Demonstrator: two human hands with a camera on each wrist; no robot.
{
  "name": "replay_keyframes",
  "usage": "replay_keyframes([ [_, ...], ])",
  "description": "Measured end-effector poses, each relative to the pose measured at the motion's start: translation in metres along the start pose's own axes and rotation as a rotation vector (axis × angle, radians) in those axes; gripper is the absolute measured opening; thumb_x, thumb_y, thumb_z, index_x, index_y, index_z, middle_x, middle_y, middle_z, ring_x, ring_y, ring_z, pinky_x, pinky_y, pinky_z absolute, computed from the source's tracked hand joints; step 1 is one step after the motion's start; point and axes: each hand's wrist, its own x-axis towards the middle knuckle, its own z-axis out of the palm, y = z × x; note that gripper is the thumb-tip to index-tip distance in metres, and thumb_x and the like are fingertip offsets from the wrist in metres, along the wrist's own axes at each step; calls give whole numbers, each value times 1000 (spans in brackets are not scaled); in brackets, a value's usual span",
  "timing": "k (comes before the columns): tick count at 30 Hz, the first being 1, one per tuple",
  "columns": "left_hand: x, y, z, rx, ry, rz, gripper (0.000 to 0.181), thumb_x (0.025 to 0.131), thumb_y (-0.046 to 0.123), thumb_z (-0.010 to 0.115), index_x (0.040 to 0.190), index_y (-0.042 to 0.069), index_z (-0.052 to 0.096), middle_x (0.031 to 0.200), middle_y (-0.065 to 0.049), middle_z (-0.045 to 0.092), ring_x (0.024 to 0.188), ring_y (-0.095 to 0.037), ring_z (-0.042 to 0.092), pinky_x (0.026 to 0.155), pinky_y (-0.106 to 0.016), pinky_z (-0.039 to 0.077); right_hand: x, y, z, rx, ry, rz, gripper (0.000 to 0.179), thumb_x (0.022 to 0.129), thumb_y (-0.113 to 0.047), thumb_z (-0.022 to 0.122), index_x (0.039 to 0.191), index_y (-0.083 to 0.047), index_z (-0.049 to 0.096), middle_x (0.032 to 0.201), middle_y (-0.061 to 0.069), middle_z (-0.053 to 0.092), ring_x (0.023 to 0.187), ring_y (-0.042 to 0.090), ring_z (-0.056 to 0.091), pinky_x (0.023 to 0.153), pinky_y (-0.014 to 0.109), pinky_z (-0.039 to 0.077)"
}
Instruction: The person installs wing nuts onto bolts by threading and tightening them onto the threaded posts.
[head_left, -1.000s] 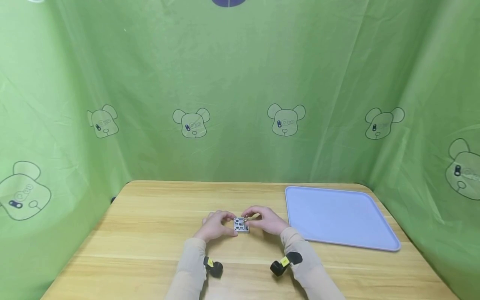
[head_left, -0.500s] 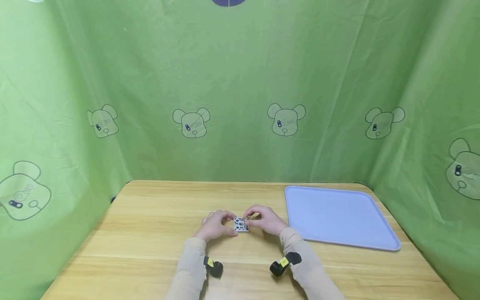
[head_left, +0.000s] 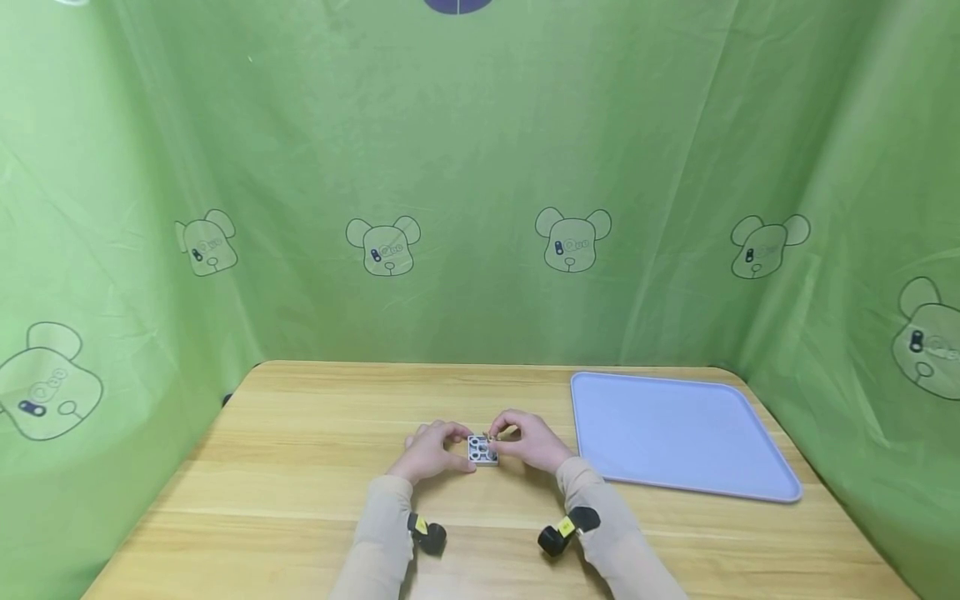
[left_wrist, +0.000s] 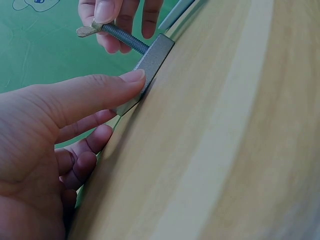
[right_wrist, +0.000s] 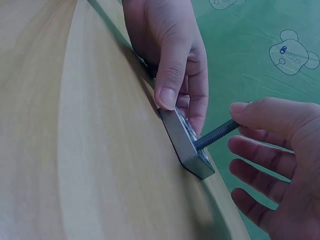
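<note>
A small square metal block point(head_left: 476, 450) with round holes in its top face lies on the table, mid-way between my hands. My left hand point(head_left: 435, 452) grips it from the left side, thumb point(left_wrist: 132, 77) on the near edge and fingers on the far edge. Out of the block's right part rises a threaded wing bolt point(left_wrist: 125, 37), its brass-coloured wing head at the top. My right hand point(head_left: 528, 440) pinches that head between thumb and forefinger; its other fingers point(right_wrist: 260, 175) are spread apart from the block. In the right wrist view the thumb hides most of the head.
The wooden table point(head_left: 337, 400) extends around both hands. A pale blue tray point(head_left: 675, 425) lies to the right, close to the right forearm. Green curtains point(head_left: 480, 317) with bear outlines surround the back and sides. Each wrist carries a black camera point(head_left: 431, 539).
The right wrist has shifted very slightly left, and its fingertips have moved a little at the bolt's head. The left hand and the block have stayed in place.
</note>
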Motion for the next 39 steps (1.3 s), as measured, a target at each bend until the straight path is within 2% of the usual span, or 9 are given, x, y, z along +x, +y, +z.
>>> replay_keyframes([
  [7,-1,1,0,5,4,4,55,67,38,84,116,22,67,113,-2,65,106,-21,49,91,-45,30,-1,-1,0,-6,-11,-14,15,83,-16,75,93,-10,65,103,8,68,100,20,61,87,37,53],
  [13,-2,1,1,1,6,4,55,66,38,84,116,23,67,113,-1,65,105,-21,49,92,-46,30,-2,-1,-5,48,-21,-10,38,85,-20,73,118,-6,60,111,9,67,106,24,60,90,35,50],
  [17,0,-1,2,11,11,8,56,66,38,85,116,22,67,113,-1,66,104,-20,49,90,-45,31,-3,-2,-11,94,-36,-34,38,91,-22,65,127,-9,58,118,10,67,112,27,59,93,37,47],
  [21,0,-2,2,9,9,6,55,66,39,84,116,22,67,113,-1,66,105,-20,49,91,-45,31,-4,-2,-14,114,-88,-48,33,95,-22,60,126,-12,61,123,10,67,116,29,58,99,44,44],
  [27,-1,-1,2,1,7,7,55,66,38,85,116,22,68,114,-2,66,105,-21,49,92,-47,30,-4,1,-15,113,-152,-75,30,96,-18,56,124,-8,63,126,13,65,118,32,58,102,52,41],
  [39,-1,0,1,-2,12,17,54,65,37,85,115,22,68,113,-2,66,105,-21,49,92,-47,30,-3,2,-15,108,-171,-72,28,96,-16,55,122,-9,65,123,13,66,114,27,58,95,42,42],
])
